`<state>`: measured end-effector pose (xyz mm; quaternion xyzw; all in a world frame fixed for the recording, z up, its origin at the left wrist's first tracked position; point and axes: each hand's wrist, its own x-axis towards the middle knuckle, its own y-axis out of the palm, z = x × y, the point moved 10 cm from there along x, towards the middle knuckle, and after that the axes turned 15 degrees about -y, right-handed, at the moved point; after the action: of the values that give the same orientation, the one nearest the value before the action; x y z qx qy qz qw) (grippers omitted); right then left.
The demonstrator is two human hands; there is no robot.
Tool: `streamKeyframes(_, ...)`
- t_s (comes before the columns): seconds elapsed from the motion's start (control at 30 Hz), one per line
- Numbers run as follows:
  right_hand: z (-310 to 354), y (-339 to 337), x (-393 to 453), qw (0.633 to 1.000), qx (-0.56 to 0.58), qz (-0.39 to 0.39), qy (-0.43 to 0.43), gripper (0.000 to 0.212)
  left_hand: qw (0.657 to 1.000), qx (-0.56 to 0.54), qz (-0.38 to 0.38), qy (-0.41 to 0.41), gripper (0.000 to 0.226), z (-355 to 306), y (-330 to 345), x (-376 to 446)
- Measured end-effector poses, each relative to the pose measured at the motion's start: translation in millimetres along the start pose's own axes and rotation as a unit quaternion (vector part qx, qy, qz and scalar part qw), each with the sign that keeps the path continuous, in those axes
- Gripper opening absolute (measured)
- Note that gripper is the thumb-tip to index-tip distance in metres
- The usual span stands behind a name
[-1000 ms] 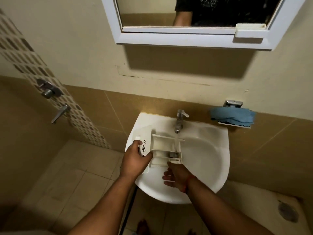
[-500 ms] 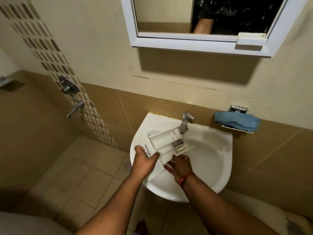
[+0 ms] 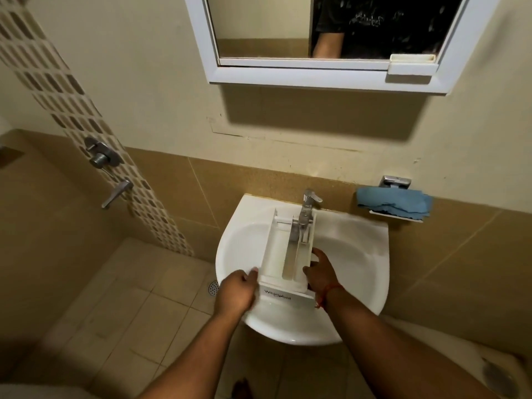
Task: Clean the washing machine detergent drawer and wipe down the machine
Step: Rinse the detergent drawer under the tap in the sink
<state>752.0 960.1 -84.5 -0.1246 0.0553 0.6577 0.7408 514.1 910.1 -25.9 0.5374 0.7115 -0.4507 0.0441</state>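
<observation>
The white detergent drawer (image 3: 276,254) lies lengthwise in the white sink (image 3: 354,254), its labelled front panel toward me and its far end under the chrome tap (image 3: 305,214). My left hand (image 3: 236,292) grips the front panel's left corner. My right hand (image 3: 321,269) holds the drawer's right side near the front. A red thread circles my right wrist. Whether water is running is hard to tell.
A blue cloth (image 3: 394,203) lies on a wall holder right of the sink. A white-framed mirror (image 3: 331,38) hangs above. Shower valves (image 3: 100,155) sit on the mosaic strip at left. A floor drain (image 3: 213,287) is beside the sink. A white fixture's edge (image 3: 489,370) shows at lower right.
The drawer has been turned from crosswise to lengthwise, its front panel now facing me. My left hand shifted to the panel's left corner and my right hand moved to the drawer's right side.
</observation>
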Motion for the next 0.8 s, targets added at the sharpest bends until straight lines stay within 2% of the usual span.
streamKeyframes(0.03,-2,-2,2,1.0,-0.007,0.003,0.0,0.057,0.998,0.0,-0.054,0.02,0.045,-2,-13,6)
streamKeyframes(0.1,-9,-4,6,1.0,-0.013,0.009,0.004,0.058,0.997,-0.013,-0.074,0.036,0.034,-6,-22,15)
streamKeyframes(0.2,-16,-6,8,1.0,-0.016,0.011,0.016,0.056,0.998,0.032,0.022,0.043,0.018,-15,-1,28)
streamKeyframes(0.3,-20,-8,7,0.999,-0.031,0.018,0.034,0.052,0.987,0.09,0.134,0.011,0.035,-14,29,33)
streamKeyframes(0.37,-20,-6,6,0.998,-0.046,0.033,0.042,0.05,0.976,0.136,0.168,0.006,0.046,-15,43,37)
streamKeyframes(0.43,-14,-6,3,0.993,-0.109,0.034,0.039,0.053,0.964,0.192,0.181,0.02,0.055,-19,52,43)
streamKeyframes(0.5,9,-15,-4,0.974,-0.226,-0.031,-0.016,0.053,0.95,0.239,0.195,0.047,0.061,-23,60,47)
streamKeyframes(0.57,44,-8,-19,0.946,-0.291,-0.081,-0.121,0.041,0.941,0.25,0.214,0.076,0.062,-28,66,49)
streamKeyframes(0.63,58,30,-32,0.926,-0.339,0.001,-0.168,0.027,0.938,0.244,0.23,0.09,0.064,-29,70,51)
streamKeyframes(0.7,46,66,-37,0.902,-0.39,0.12,-0.139,0.02,0.935,0.24,0.244,0.092,0.066,-27,73,56)
streamKeyframes(0.73,42,75,-34,0.892,-0.411,0.151,-0.113,0.018,0.935,0.242,0.244,0.09,0.065,-25,73,60)
streamKeyframes(0.8,38,80,-18,0.888,-0.425,0.164,-0.062,0.022,0.937,0.243,0.232,0.095,0.062,-25,73,65)
